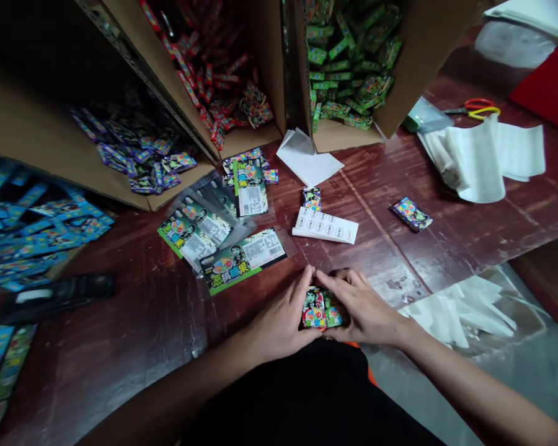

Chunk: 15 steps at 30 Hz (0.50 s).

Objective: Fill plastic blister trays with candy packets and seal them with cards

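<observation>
Between my two hands, close to the table's front edge, are small candy boxes, a red one (313,310) and a green one (335,311) side by side. My left hand (283,316) presses on their left side, its fingers closed around it. My right hand (365,306) grips the right side, fingers bent over the far edge and thumb in front. Just beyond my hands lies a folded sheet of round stickers (325,226), with a purple candy box (312,198) behind it. Printed plastic bags (242,260) overlap on the left.
Cardboard boxes of red (223,80), green (339,68), purple (144,148) and blue candy boxes (32,223) line the back and left. A loose purple box (411,214), scissors (478,108) and paper strips (478,158) lie right. A clear bin with white scraps (469,310) sits below the edge.
</observation>
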Each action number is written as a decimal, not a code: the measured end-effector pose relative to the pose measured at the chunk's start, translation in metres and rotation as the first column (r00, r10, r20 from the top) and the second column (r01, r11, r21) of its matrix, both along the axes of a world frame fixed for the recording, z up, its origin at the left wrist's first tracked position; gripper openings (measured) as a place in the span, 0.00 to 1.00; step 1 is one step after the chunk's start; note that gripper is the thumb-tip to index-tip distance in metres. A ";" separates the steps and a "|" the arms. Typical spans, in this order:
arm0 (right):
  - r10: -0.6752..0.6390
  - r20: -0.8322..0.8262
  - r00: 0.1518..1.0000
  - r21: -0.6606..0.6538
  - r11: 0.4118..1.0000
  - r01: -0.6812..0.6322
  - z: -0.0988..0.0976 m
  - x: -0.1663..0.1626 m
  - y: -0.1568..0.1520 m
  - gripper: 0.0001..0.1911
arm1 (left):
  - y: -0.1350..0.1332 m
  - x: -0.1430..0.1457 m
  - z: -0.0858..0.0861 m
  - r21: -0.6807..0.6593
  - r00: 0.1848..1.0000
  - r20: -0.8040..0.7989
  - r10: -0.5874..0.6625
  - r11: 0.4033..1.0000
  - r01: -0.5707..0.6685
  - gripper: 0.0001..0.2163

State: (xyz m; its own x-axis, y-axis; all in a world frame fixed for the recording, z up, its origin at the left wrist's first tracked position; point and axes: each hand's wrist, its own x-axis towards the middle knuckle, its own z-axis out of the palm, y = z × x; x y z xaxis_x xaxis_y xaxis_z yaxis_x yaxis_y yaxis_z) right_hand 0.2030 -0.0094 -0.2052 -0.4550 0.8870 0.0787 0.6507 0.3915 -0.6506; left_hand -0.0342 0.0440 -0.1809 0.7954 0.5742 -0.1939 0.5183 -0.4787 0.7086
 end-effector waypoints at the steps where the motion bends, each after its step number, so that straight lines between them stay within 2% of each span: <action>1: 0.002 -0.008 1.000 0.006 1.000 -0.002 -0.001 -0.001 -0.001 0.58 | 0.005 -0.001 0.005 0.047 1.000 -0.005 -0.028 0.998 0.028 0.54; 3: -0.006 -0.027 1.000 0.026 1.000 0.007 -0.001 -0.002 0.000 0.55 | 0.026 -0.007 0.018 0.200 0.999 -0.026 -0.026 0.979 0.031 0.56; 6: -0.093 -0.062 0.994 0.075 0.992 0.098 0.000 -0.002 0.010 0.52 | 0.071 -0.023 0.029 0.468 0.981 -0.078 0.178 0.875 -0.121 0.58; 7: -0.132 -0.082 0.988 0.102 0.985 0.140 0.000 -0.003 0.015 0.53 | 0.083 -0.029 0.028 0.510 0.967 -0.117 0.226 0.849 -0.137 0.58; 9: -0.198 -0.127 0.972 0.157 0.963 0.217 0.002 -0.007 0.025 0.54 | 0.095 -0.042 0.025 0.523 0.951 -0.203 0.232 0.847 -0.095 0.53; 12: -0.264 -0.144 0.954 0.228 0.929 0.292 0.003 -0.014 0.035 0.53 | 0.081 -0.059 0.019 0.489 0.960 -0.246 0.136 0.872 0.002 0.44; 15: -0.280 -0.071 0.957 0.256 0.922 0.289 0.001 -0.022 0.035 0.50 | 0.053 -0.073 0.020 0.457 0.969 -0.228 0.096 0.889 0.020 0.41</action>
